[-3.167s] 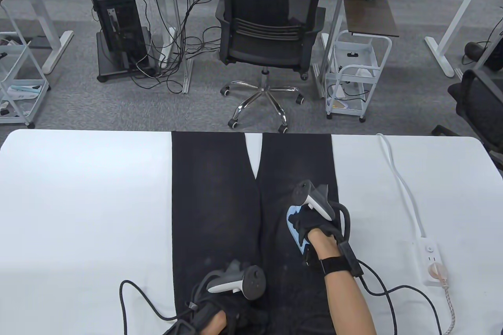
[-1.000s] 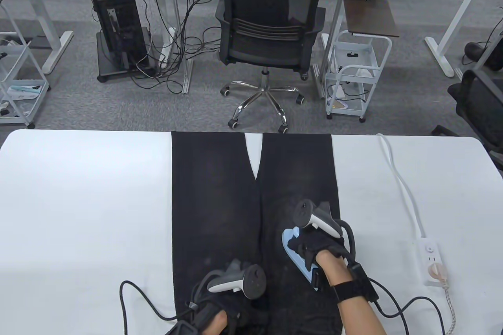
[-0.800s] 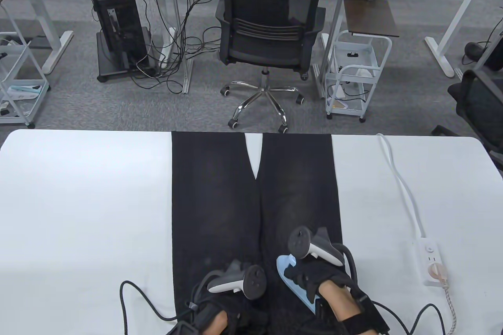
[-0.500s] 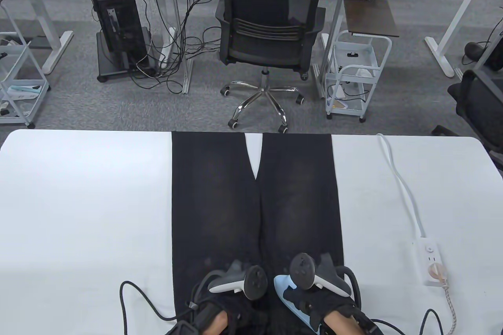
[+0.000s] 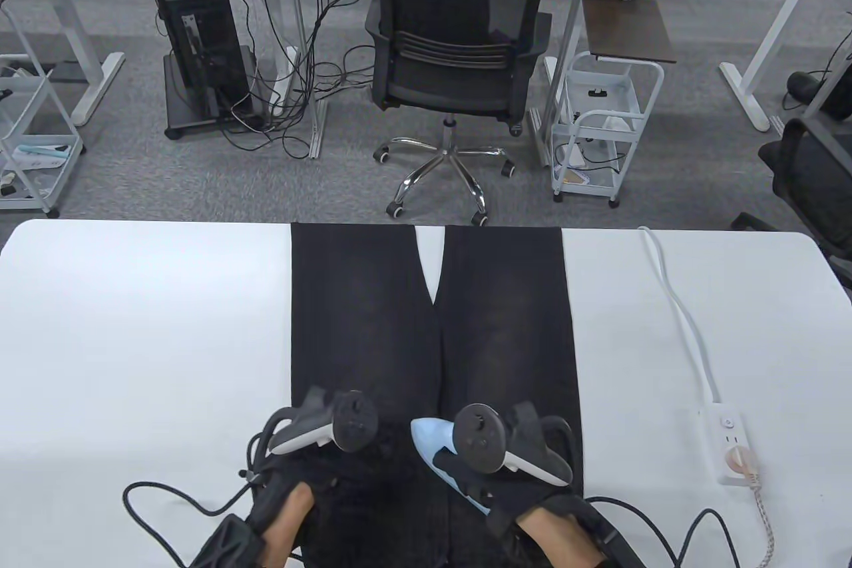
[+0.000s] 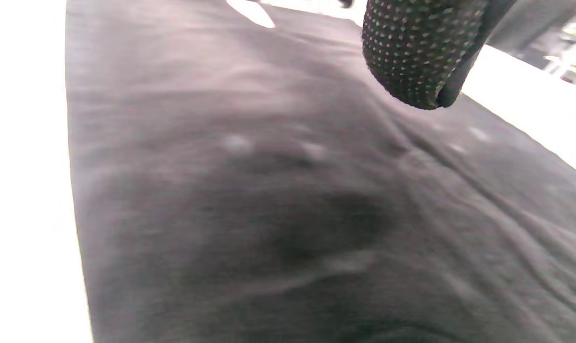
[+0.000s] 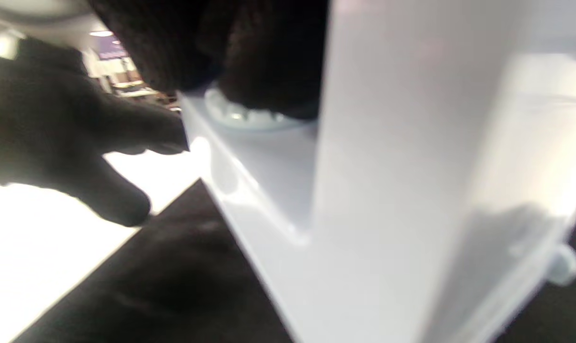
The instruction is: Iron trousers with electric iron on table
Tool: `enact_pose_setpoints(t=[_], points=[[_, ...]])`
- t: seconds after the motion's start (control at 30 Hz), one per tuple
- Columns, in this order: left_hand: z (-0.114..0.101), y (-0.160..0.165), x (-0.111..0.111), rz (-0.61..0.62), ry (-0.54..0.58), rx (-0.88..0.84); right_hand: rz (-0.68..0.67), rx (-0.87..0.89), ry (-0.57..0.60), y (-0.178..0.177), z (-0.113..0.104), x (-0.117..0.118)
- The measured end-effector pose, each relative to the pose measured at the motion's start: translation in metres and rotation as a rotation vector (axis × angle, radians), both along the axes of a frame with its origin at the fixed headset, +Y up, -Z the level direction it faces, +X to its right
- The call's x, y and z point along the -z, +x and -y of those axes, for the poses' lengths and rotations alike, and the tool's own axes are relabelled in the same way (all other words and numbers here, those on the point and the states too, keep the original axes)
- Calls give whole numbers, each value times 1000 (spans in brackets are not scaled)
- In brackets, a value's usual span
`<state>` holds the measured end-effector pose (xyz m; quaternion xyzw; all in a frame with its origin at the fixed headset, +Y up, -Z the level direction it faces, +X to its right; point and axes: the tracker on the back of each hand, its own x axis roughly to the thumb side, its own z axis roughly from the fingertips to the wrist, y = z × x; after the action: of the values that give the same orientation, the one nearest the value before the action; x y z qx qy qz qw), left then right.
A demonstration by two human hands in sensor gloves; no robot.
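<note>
Black trousers [image 5: 373, 328] lie flat on the white table [image 5: 133, 328], legs pointing away from me. My right hand [image 5: 506, 488] grips the handle of the light blue iron [image 5: 436, 448], which rests on the trousers near the crotch seam, tip pointing up-left. The iron's pale body [image 7: 388, 190] fills the right wrist view. My left hand [image 5: 319, 468] is over the left leg near the waist; whether it touches the cloth is unclear. In the left wrist view one gloved fingertip [image 6: 416, 57] hangs above the fabric [image 6: 268, 214].
A white power strip [image 5: 732, 441] with its white cable [image 5: 679, 308] lies on the table's right side. Black glove cables [image 5: 166, 501] trail at the near left and near right. An office chair [image 5: 459, 55] stands beyond the far edge.
The iron slid down the right leg toward me, then shifted left toward the centre seam. My left hand moved left and slightly away from me along the left leg.
</note>
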<state>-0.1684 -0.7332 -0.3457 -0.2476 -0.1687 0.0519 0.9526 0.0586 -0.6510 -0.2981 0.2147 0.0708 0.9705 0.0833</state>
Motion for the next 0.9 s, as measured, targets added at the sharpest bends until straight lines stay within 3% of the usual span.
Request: enact_pose_setpoints(t=[0.13, 0.23, 0.43, 0.73, 0.8, 0.9], points=[[27, -38, 12, -91, -132, 63, -101, -10, -45, -41, 12, -4], [53, -56, 14, -107, -253, 85, -162, -88, -123, -73, 51, -3], [78, -69, 12, -144, -298, 62, -185, -253, -139, -104, 100, 6], [78, -68, 11, -146, -301, 57, -145, -294, -77, -125, 101, 39], [78, -68, 11, -148, -303, 55, -134, -313, -24, -133, 101, 51], [78, -68, 11, -148, -302, 52, -70, -288, -45, -141, 100, 84]])
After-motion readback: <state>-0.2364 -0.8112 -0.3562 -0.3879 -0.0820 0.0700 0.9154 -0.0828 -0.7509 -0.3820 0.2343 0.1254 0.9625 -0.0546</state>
